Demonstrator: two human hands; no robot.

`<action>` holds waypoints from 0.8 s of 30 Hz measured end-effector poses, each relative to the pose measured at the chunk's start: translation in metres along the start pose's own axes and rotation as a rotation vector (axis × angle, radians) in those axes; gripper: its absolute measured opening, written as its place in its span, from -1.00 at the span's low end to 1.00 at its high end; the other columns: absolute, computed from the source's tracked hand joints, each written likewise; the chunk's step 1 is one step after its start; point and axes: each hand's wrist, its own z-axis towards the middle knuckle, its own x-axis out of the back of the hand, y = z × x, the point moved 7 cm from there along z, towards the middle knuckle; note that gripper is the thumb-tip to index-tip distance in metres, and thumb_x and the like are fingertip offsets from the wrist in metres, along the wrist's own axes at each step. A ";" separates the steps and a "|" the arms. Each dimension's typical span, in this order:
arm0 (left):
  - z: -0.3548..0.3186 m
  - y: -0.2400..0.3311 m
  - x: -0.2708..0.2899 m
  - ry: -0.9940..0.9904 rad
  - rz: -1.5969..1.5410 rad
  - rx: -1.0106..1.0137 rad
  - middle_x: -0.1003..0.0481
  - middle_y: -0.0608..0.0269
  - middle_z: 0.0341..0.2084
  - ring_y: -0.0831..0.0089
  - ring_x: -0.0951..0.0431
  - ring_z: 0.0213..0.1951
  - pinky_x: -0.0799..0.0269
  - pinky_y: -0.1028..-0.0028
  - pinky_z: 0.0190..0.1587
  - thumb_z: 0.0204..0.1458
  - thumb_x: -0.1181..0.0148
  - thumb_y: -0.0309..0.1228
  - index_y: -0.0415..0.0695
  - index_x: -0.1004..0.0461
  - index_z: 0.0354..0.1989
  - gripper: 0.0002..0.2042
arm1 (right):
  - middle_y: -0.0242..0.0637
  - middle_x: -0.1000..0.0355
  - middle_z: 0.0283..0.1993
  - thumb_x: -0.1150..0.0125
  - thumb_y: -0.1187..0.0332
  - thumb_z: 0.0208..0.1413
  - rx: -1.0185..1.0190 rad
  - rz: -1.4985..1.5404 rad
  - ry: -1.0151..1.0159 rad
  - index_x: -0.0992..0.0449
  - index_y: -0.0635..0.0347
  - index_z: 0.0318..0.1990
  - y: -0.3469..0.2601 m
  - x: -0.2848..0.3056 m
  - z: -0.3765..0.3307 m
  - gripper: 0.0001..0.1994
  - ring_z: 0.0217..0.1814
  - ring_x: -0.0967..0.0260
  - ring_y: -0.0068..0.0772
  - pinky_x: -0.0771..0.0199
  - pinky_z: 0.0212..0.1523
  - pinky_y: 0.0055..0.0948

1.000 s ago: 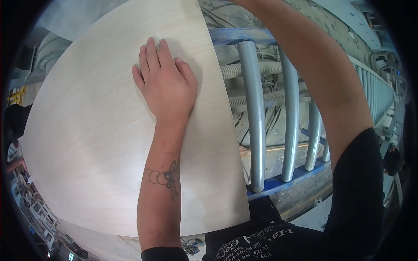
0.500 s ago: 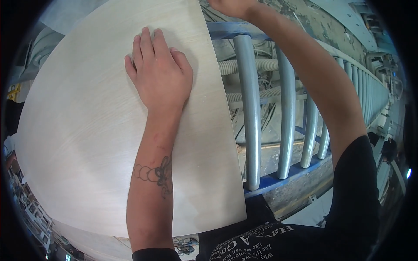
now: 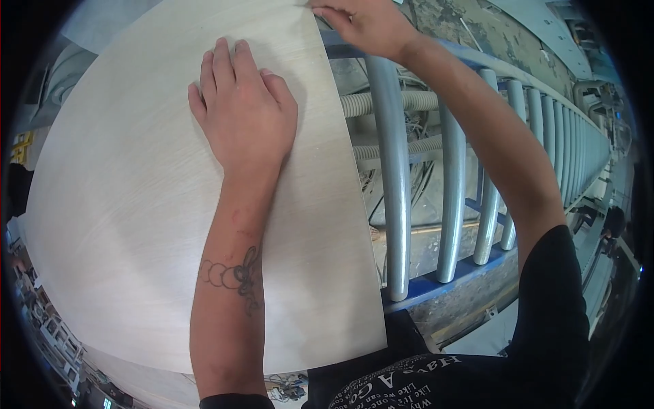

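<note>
A large pale wood-grain panel fills the left and middle of the view. On its top face my left hand lies flat, palm down, with the fingers stretched forward and the thumb out to the side. At the far end of the panel's right edge is my right hand, its fingers bent and drawn together. Those fingertips reach the panel edge near the top of the picture, which partly cuts them off. Whether they pinch the edge or something small there is hidden.
Right of the panel runs a roller conveyor with grey metal rollers and a blue frame. Ribbed hoses and cables lie below the rollers. A long light-coloured wooden stick shows on the floor beneath.
My right hand has come back nearer and now meets the panel's right edge. My left hand has shifted slightly left and farther away, still flat on the panel.
</note>
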 end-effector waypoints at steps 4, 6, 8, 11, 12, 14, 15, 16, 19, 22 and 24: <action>-0.001 0.002 0.000 -0.015 0.010 0.008 -0.32 -0.03 0.34 0.05 -0.24 0.41 -0.05 -0.16 0.40 0.21 0.00 -0.34 -0.24 -0.38 0.25 -0.55 | -0.19 -0.51 -0.32 -0.16 0.53 0.22 0.056 0.038 0.055 -0.58 0.22 -0.18 -0.020 0.006 -0.015 -0.90 -0.29 -0.50 -0.09 -0.52 -0.26 -0.24; -0.001 0.002 0.001 -0.013 0.015 0.005 -0.32 -0.02 0.34 0.06 -0.24 0.41 -0.06 -0.16 0.39 0.21 0.00 -0.35 -0.23 -0.38 0.25 -0.55 | -0.20 -0.48 -0.29 -0.20 0.52 0.19 0.013 0.014 0.047 -0.59 0.21 -0.16 -0.027 0.003 -0.028 -0.89 -0.30 -0.47 -0.10 -0.50 -0.26 -0.25; 0.000 0.003 0.003 -0.015 0.022 0.002 -0.32 -0.01 0.34 0.06 -0.24 0.41 -0.06 -0.15 0.39 0.21 0.00 -0.35 -0.23 -0.38 0.25 -0.56 | -0.22 -0.45 -0.27 -0.25 0.52 0.15 -0.032 -0.006 0.040 -0.60 0.20 -0.14 -0.035 0.003 -0.037 -0.87 -0.31 -0.44 -0.11 -0.48 -0.26 -0.27; -0.002 0.003 0.000 -0.016 0.017 -0.003 -0.32 -0.01 0.33 0.07 -0.25 0.40 -0.08 -0.15 0.38 0.20 0.00 -0.35 -0.22 -0.39 0.24 -0.56 | -0.23 -0.46 -0.25 -0.27 0.56 0.16 -0.065 0.002 -0.027 -0.62 0.19 -0.08 -0.049 0.000 -0.056 -0.81 -0.25 -0.45 -0.13 -0.49 -0.23 -0.24; -0.002 0.003 -0.001 -0.003 0.018 -0.013 -0.34 -0.01 0.33 0.06 -0.26 0.40 -0.09 -0.15 0.38 0.20 0.00 -0.34 -0.22 -0.40 0.24 -0.57 | -0.23 -0.47 -0.24 -0.27 0.56 0.15 -0.068 0.014 -0.036 -0.62 0.17 -0.07 -0.053 0.000 -0.063 -0.79 -0.24 -0.46 -0.15 -0.49 -0.23 -0.25; -0.002 0.003 -0.001 0.005 0.017 -0.025 -0.35 -0.01 0.32 0.05 -0.28 0.39 -0.10 -0.15 0.37 0.20 -0.01 -0.34 -0.21 -0.40 0.23 -0.57 | -0.24 -0.47 -0.23 -0.27 0.57 0.14 -0.076 0.027 -0.046 -0.63 0.16 -0.06 -0.065 0.001 -0.073 -0.78 -0.23 -0.47 -0.17 -0.50 -0.23 -0.26; -0.001 0.002 0.000 0.018 0.023 -0.032 -0.36 0.00 0.31 0.06 -0.29 0.38 -0.11 -0.14 0.36 0.20 0.00 -0.34 -0.21 -0.41 0.23 -0.57 | -0.24 -0.48 -0.22 -0.27 0.59 0.12 -0.056 0.027 -0.044 -0.63 0.16 -0.07 -0.072 0.002 -0.077 -0.76 -0.22 -0.47 -0.17 -0.51 -0.22 -0.28; -0.001 0.002 -0.001 0.028 0.028 -0.039 -0.37 0.00 0.30 0.06 -0.31 0.37 -0.12 -0.13 0.36 0.20 0.00 -0.34 -0.21 -0.42 0.22 -0.57 | -0.24 -0.48 -0.22 -0.26 0.60 0.10 -0.038 0.028 -0.044 -0.63 0.15 -0.07 -0.079 0.002 -0.083 -0.75 -0.22 -0.48 -0.18 -0.52 -0.22 -0.29; 0.001 -0.001 -0.005 0.047 0.026 -0.053 -0.38 0.00 0.30 0.09 -0.32 0.37 -0.14 -0.11 0.35 0.20 0.01 -0.33 -0.19 -0.43 0.22 -0.57 | -0.23 -0.48 -0.22 -0.27 0.64 0.04 -0.051 0.037 -0.080 -0.62 0.20 -0.07 -0.099 0.002 -0.100 -0.71 -0.21 -0.48 -0.20 -0.54 -0.22 -0.32; 0.003 -0.006 -0.006 0.041 0.029 -0.059 -0.38 0.00 0.32 0.12 -0.32 0.37 -0.14 -0.10 0.36 0.19 0.04 -0.32 -0.18 -0.43 0.25 -0.54 | -0.22 -0.48 -0.22 -0.27 0.68 -0.01 -0.011 0.107 -0.078 -0.60 0.28 -0.06 -0.122 0.002 -0.116 -0.69 -0.22 -0.48 -0.22 -0.54 -0.23 -0.34; 0.006 -0.007 -0.008 0.030 0.025 -0.073 -0.37 -0.02 0.32 0.07 -0.31 0.37 -0.14 -0.07 0.37 0.24 0.05 -0.26 -0.18 -0.41 0.28 -0.53 | -0.21 -0.48 -0.22 -0.29 0.69 -0.03 -0.003 0.120 -0.088 -0.59 0.31 -0.06 -0.134 0.005 -0.126 -0.68 -0.23 -0.49 -0.22 -0.55 -0.24 -0.34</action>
